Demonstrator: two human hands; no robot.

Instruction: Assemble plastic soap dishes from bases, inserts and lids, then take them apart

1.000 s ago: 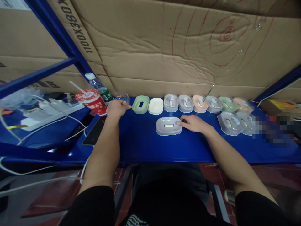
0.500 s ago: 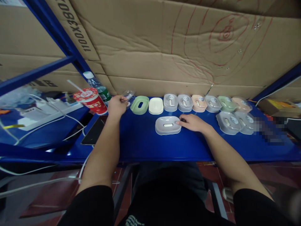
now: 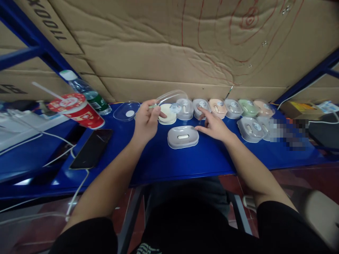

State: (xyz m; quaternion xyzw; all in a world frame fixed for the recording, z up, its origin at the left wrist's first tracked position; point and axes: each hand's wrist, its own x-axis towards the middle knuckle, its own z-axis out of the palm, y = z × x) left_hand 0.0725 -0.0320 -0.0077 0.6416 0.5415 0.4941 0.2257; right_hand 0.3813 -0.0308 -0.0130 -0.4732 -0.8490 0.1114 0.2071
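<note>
Clear lid (image 3: 175, 108), raised above the desk (image 3: 159, 162) and pinched near its left end between the thumb and fingers of the left grip (image 3: 146, 121); a round label shows through or on it. The right grip (image 3: 215, 126) is spread and holds nothing, its thumb at the right end of the grey box (image 3: 182, 137); whether the 2 touch cannot be told. The grey box lies between the grips, on their near side, with a white bar (image 3: 183, 136) in its central slot. Beneath the lid, just right of the left grip, is a cream dish (image 3: 167, 119), seemingly without cover.

Beyond the right grip, 6 boxes (image 3: 217, 107) form a row in grey, peach and green; 2 grey boxes (image 3: 250, 130) stand nearer, to its right. Left of the left grip lie a second clear lid (image 3: 127, 112), then a bottle (image 3: 99, 102), a red cup (image 3: 83, 113) and, nearer the body, a phone (image 3: 92, 150).

Stage, as judged: these 8 boxes appear lidded; the grey box has its bar seated but seemingly no lid; the raised lid and the second are on no box.
</note>
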